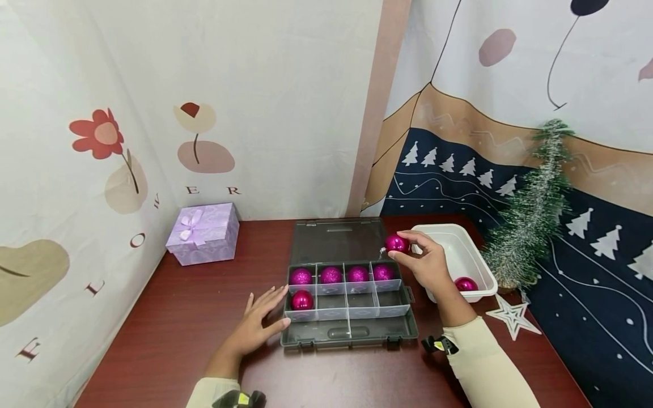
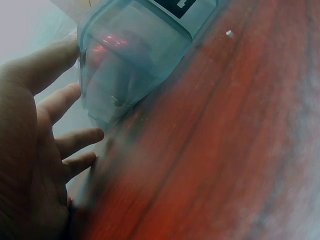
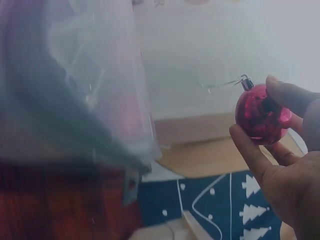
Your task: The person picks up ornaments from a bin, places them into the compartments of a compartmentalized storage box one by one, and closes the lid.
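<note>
My right hand (image 1: 430, 264) pinches a shiny magenta Christmas ball (image 1: 397, 243) between thumb and fingers, above the box's back right corner. In the right wrist view, the ball (image 3: 262, 115) has a silver cap and a thin hanging loop. Below it lies a dark see-through compartment box (image 1: 334, 332) with its lid laid back. Several glittery magenta balls (image 1: 331, 275) fill its back row, and one shiny ball (image 1: 302, 300) sits in the left cell of the row in front. Fingers extended, my left hand (image 1: 257, 323) rests at the box's left side.
Right of the box stands a white plastic tub (image 1: 483, 266) with a shiny ball (image 1: 465, 284) inside. Beyond it are a small frosted tree (image 1: 535, 209) and a white star (image 1: 513, 317). A lilac gift box (image 1: 204, 233) sits at the back left of the brown table (image 1: 204, 306).
</note>
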`<state>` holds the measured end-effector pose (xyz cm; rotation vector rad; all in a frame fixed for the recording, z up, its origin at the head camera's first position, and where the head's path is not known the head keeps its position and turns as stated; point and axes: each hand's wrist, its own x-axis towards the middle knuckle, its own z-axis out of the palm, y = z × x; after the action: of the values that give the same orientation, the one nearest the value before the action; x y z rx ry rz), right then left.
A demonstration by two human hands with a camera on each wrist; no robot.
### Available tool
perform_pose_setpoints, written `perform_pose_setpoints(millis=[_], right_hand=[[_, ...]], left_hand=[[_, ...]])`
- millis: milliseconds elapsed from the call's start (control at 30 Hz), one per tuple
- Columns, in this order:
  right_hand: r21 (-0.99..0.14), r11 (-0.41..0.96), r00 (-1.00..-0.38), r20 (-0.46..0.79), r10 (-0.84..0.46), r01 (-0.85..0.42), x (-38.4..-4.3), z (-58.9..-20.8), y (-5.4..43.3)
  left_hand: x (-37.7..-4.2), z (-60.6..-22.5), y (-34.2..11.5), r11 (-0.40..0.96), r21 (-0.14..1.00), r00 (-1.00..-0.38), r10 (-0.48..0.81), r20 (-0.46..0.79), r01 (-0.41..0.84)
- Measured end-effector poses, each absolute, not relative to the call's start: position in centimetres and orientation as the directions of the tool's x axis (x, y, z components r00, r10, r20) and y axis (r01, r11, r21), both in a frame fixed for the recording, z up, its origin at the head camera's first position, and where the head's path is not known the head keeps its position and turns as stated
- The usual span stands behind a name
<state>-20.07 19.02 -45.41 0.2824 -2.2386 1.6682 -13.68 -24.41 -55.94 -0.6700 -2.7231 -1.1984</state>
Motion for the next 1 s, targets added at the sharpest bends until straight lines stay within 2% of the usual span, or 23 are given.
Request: perform_pose_setpoints(millis=[400, 1000], right_hand=[[-0.883, 0.218, -0.909, 0.41, -0.073, -0.415, -19.4, -46.1, 15.1], [-0.858, 0.265, -0.892, 0.382, -0.243, -0.44, -18.2, -47.7, 10.4]], left_hand=[[-13.8, -56.2, -24.4, 0.594, 0.677, -0.896, 0.359, 0.26, 0.434], [-13.8, -56.2, -24.5, 0.594, 0.668, -0.89, 0.363, 0.275, 0.449]])
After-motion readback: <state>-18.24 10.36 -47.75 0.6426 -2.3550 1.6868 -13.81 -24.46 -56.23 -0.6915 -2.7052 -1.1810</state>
